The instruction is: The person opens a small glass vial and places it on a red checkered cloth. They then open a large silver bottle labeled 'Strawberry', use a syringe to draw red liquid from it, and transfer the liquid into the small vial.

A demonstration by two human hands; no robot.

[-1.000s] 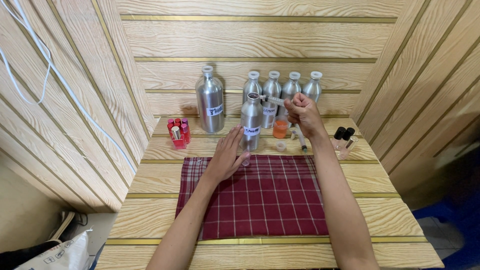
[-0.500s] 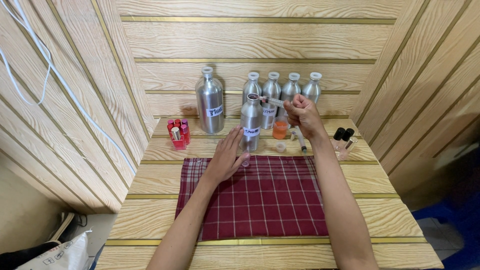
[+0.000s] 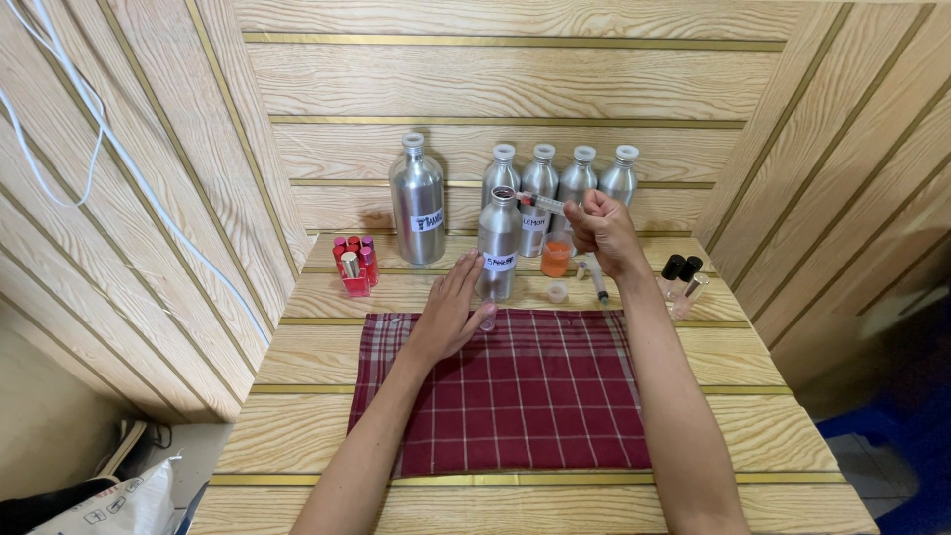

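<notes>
head view, right hand (image 3: 602, 230), syringe (image 3: 540, 203) level, tip left

Head camera looks down and forward at the wooden table (image 3: 297, 436); near, single view.

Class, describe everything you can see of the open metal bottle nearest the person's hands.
The open bottle looks like brushed silver aluminium, cylindrical with rounded shoulders and a narrow neck. Its mouth is uncapped, and a white paper label sits on its front. It stands upright on the wooden table, just behind the red checked cloth. The left hand rests against its base, and the right hand holds a syringe with its tip at the mouth.
</notes>
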